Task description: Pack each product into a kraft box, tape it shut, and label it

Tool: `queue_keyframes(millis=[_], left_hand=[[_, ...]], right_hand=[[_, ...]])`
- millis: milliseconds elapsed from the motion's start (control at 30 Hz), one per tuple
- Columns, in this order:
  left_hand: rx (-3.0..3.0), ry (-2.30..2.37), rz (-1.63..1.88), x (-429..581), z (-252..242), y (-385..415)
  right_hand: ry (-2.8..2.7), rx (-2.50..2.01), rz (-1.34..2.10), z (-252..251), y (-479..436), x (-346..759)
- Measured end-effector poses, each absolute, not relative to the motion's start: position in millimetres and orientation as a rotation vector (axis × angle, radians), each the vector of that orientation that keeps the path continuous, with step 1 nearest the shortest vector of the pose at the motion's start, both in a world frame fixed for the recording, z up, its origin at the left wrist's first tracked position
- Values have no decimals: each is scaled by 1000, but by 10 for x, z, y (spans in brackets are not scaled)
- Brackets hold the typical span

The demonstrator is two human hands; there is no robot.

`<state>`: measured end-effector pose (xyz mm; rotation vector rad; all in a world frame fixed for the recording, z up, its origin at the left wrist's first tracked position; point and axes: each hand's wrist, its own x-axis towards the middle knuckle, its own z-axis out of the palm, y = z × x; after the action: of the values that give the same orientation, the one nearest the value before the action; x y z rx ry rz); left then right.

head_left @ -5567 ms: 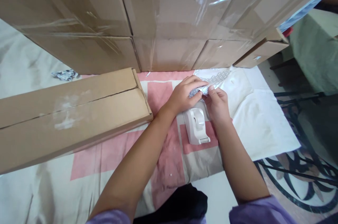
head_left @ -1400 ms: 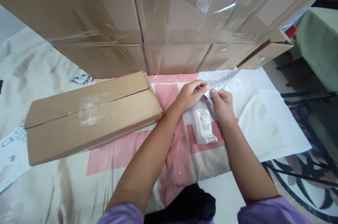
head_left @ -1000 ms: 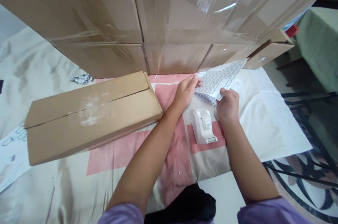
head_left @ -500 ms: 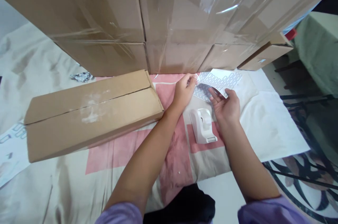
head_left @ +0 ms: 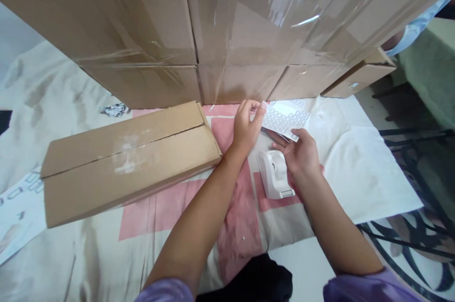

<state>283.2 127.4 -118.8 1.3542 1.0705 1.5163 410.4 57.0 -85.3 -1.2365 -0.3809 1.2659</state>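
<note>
My left hand (head_left: pixel 248 123) pinches the left corner of a white paper sheet (head_left: pixel 286 119) printed with rows of small rounded outlines. At the sheet's lower right, my right hand (head_left: pixel 301 150) grips its edge between thumb and fingers, with the fingers underneath. Part of the sheet's underside and the surface below it are hidden. Just below the sheet, a white tape dispenser (head_left: pixel 273 176) stands on the patterned cloth, close to my right hand. A long closed cardboard box (head_left: pixel 131 160) lies left of my left forearm.
Large taped cardboard boxes (head_left: pixel 142 17) form a wall behind my hands. A smaller carton (head_left: pixel 360 77) leans at the right end. White cloth (head_left: pixel 369 169) covers the right side. Another printed sheet (head_left: pixel 21 212) lies at far left, and a crumpled scrap (head_left: pixel 114 110) sits behind the long box.
The sheet's raised right part has come down and looks flatter. My right hand has shifted slightly left and lower with its edge. A light blue sleeve shows more at the upper right.
</note>
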Motion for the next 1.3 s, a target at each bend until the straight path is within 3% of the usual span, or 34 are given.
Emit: queue_keyframes(millis=[433,833,1300], left_hand=[[1309,981,1404,2839,-1195,1288],[1281,1015,1365,2827,-1183,1266],[1298,967,1338,2826,-1247,1296]], right_hand=[[-275,-1276,1460,-791,767,4425],[-582,-1550,861,-917,777,4611],[-738,-1605,1156,-947,908,4851]])
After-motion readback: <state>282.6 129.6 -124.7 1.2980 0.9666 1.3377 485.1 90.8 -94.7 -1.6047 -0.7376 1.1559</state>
